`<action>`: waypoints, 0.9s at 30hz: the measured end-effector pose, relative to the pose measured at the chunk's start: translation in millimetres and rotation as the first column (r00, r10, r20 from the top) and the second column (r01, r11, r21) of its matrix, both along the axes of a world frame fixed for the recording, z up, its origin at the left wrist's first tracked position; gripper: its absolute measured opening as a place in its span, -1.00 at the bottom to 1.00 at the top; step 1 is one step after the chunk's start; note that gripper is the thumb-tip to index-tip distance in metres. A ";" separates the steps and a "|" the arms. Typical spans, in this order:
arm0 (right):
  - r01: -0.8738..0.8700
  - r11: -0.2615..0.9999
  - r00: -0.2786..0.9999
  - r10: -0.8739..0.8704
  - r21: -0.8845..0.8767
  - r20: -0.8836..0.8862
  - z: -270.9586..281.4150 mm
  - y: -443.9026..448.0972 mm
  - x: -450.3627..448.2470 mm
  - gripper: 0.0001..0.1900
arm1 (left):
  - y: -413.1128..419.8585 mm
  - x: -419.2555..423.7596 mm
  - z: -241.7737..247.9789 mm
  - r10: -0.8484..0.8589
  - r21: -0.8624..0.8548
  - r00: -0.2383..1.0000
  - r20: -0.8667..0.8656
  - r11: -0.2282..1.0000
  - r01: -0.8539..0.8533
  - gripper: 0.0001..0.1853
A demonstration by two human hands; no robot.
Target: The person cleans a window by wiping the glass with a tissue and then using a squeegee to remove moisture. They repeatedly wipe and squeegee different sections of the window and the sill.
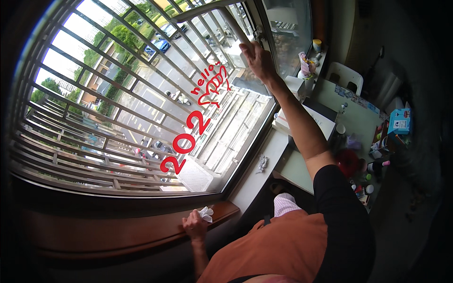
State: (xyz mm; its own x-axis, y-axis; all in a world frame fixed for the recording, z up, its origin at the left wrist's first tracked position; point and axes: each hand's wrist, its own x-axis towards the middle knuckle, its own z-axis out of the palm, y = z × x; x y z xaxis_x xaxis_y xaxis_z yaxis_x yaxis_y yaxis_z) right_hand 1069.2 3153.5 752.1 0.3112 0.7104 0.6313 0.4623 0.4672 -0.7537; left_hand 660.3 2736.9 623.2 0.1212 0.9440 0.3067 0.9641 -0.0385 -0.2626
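Note:
My right hand [260,61] is raised at the upper right of the window, with its fingers wrapped around the grey handle of a T-shaped window squeegee [231,24]. The squeegee's long head spans the top of the window glass [141,88]; whether its full edge touches the pane I cannot tell. Low down, my left hand [195,225] rests at a reddish-brown wooden ledge [141,230]. A crumpled white tissue [206,214] is held in its fingers. Red window decals [184,143] with writing and a line drawing stick to the pane below the squeegee.
Metal security bars [116,85] stand outside the glass. A crumpled tissue [262,163] lies on the white sill [253,177]. To the right, white boxes [311,122], a dark bottle [377,165] and a blue box [399,121] crowd a glass-topped table [361,116]. Flowers [307,67] stand behind.

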 end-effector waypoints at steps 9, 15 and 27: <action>-0.148 0.934 0.989 0.148 -0.326 -0.024 -182.0 -103.6 -63.6 -0.60 | 1.2 2.1 -3.3 0.037 -0.003 0.999 0.007 0.999 -0.037 -0.84; -0.240 0.769 0.971 0.182 -0.592 -0.157 -287.2 -200.9 -88.9 -0.58 | 1.4 -2.2 -1.3 -0.041 -0.012 0.999 0.000 0.999 0.041 -0.86; -0.161 0.979 0.957 0.124 -0.123 -0.262 -142.2 -44.6 -31.1 -0.62 | 1.0 -1.3 -0.1 -0.034 -0.029 0.999 0.000 0.999 0.034 -0.77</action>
State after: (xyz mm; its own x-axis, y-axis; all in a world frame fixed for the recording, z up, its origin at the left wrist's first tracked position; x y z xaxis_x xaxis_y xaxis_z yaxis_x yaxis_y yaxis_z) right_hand 1038.2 3108.9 609.9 0.3356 0.8354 0.4353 0.1858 0.3943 -0.9000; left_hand 659.0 2737.9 623.1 0.1534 0.9478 0.2795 0.9621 -0.0786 -0.2613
